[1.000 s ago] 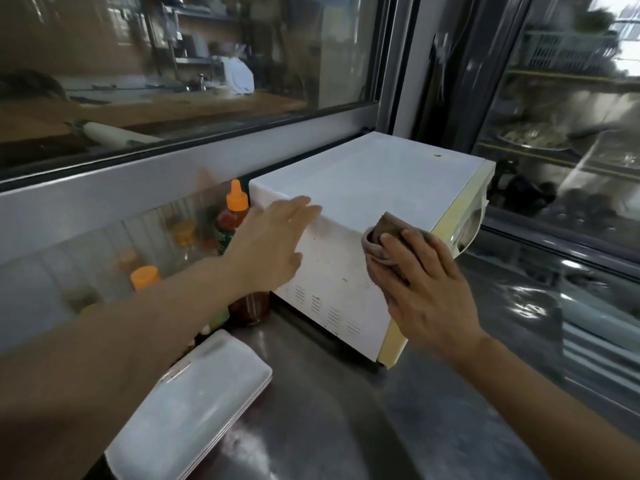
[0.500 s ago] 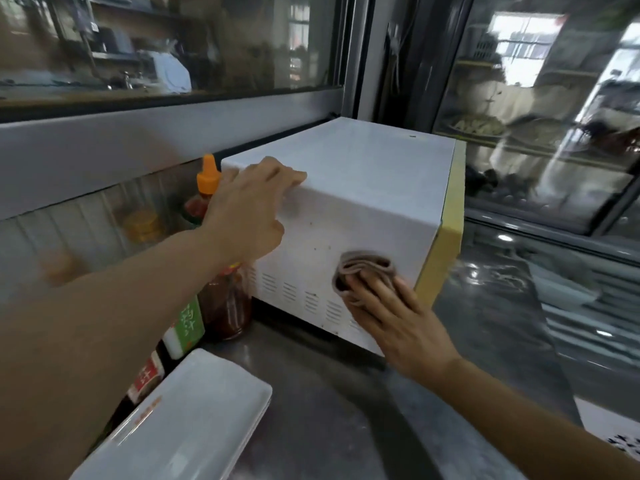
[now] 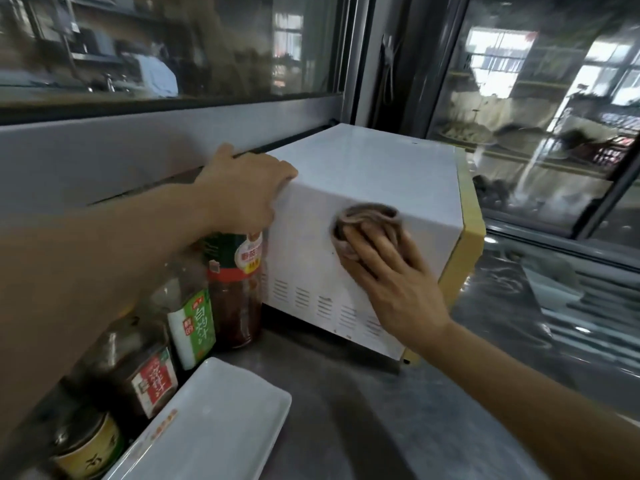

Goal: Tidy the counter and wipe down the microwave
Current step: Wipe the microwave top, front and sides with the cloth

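Reflective glass panes (image 3: 173, 46) in grey frames back the steel counter (image 3: 346, 427).

A white microwave (image 3: 374, 188) with yellow front stands on the steel counter (image 3: 346, 427), brown cloth (image 3: 367, 220) against its side.

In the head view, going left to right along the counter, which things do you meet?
Tin with yellow label → dark sauce bottle with red label → bottle with green label → chili sauce jar → brown cloth → microwave's yellow front edge.
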